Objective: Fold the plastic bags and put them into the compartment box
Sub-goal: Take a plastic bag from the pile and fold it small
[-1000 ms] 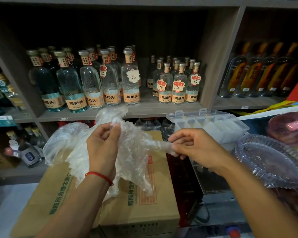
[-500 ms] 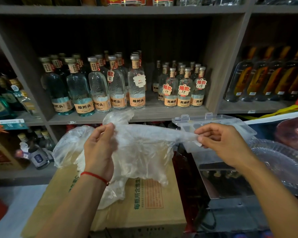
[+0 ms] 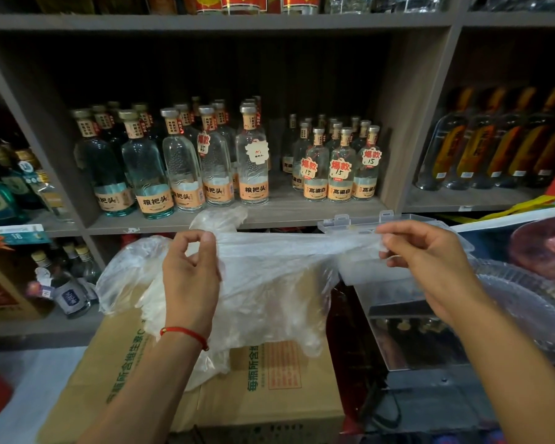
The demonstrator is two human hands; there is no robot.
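Clear plastic bag [image 3: 269, 283] stretched taut, hanging crumpled; compartment box [image 3: 398, 219] open behind.

Compartment box [image 3: 398, 219] behind stretched plastic bag [image 3: 269, 283]; glass dish [image 3: 532, 299] crowds right; cardboard carton [image 3: 269, 395] below.

Compartment box [image 3: 359, 223] (mostly) behind bag [image 3: 269, 283]

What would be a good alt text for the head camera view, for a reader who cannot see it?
Two hands, left hand and right hand, pinch a clear plastic bag and stretch it out between them above a cardboard box. A clear compartment box sits behind the bag, with liquor bottles on shelves beyond.
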